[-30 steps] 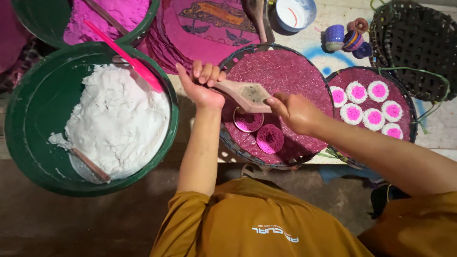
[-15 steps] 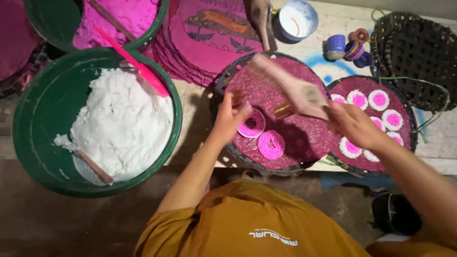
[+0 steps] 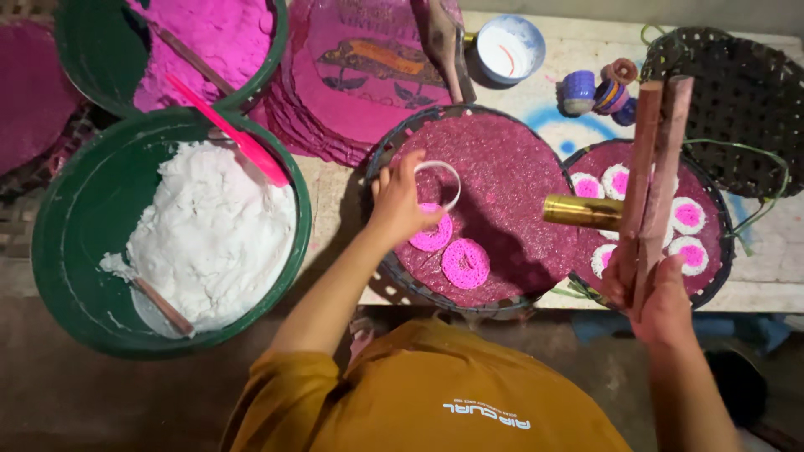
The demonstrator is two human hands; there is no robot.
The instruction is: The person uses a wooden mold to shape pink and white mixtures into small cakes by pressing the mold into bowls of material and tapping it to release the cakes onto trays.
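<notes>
Basins on the left: one [image 3: 59, 243] holds white dough [image 3: 209, 234], one [image 3: 92, 50] pink dough [image 3: 222, 33]. Left hand [image 3: 400, 203] pinches a thin ring [image 3: 441, 180] over a round tray [image 3: 502, 176] bearing two pink discs [image 3: 452, 251]. Right hand [image 3: 649, 289] grips wooden sticks [image 3: 653, 176] and a brass tube [image 3: 582, 212] above a second tray [image 3: 620, 155] of white-rimmed discs [image 3: 687, 216]

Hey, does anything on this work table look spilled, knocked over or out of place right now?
Nothing is knocked over. Pink and blue stains mark the tabletop near the small painted pots. The left hand holds a white ring over the round purple tray; the right hand grips wooden sticks.
</notes>
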